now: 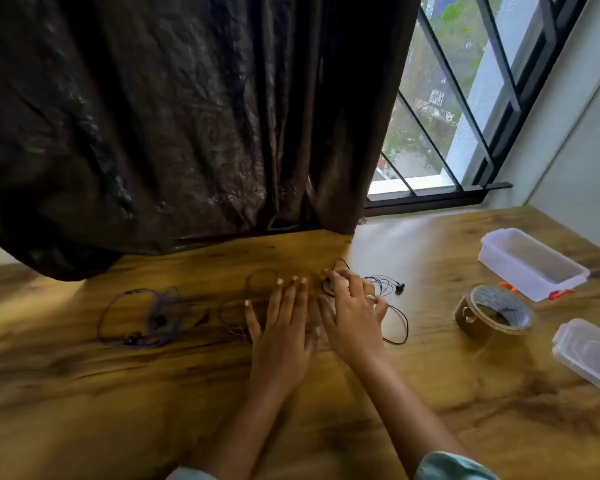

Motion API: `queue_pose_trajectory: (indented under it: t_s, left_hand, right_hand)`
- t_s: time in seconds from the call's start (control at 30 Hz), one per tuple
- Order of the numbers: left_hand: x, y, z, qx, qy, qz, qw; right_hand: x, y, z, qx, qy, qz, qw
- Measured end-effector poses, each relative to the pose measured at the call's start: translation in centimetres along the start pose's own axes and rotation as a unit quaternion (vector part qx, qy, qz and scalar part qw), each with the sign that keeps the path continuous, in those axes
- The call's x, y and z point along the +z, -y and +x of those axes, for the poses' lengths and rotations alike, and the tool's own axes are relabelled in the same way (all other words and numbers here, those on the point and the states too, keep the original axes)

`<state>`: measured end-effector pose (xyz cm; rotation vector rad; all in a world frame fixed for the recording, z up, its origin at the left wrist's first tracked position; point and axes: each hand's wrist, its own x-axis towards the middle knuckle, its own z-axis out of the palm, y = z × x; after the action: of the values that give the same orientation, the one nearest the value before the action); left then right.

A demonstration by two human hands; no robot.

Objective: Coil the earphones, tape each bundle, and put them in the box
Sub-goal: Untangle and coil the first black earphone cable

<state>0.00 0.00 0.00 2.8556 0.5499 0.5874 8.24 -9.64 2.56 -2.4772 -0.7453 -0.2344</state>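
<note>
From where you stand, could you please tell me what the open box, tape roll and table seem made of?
The open box looks like clear, slightly frosted plastic, its walls see-through. The tape roll seems glossy brown film on a printed, probably cardboard core. The table is wood or wood-look laminate: streaky grain, soft window glare.

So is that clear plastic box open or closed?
Open: the box has nothing covering its top, and what looks like its lid lies apart on the table.
</note>
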Motion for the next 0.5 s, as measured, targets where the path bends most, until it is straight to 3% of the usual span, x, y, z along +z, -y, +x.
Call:
queue_pose_trajectory:
  t_s: [0.13, 0.3, 0.5]
  left_hand:
    - [2.4, -0.6, -1.7, 0.027, 0.016, 0.032, 0.999]
    - [2.0, -0.6, -2.0, 0.015, 0.054, 0.048, 0.997]
    - [1.5, -0.5, -2.9, -0.003, 0.043, 0.05, 0.998]
  right_hand:
    - [1.8, -3.4, -1.7, 0.039, -0.021, -0.074, 0.996]
    - [2.1, -5.1, -2.2, 0.064, 0.02, -0.133, 0.989]
    - [2.0, -4.5, -3.4, 0.042, 0.017, -0.074, 0.996]
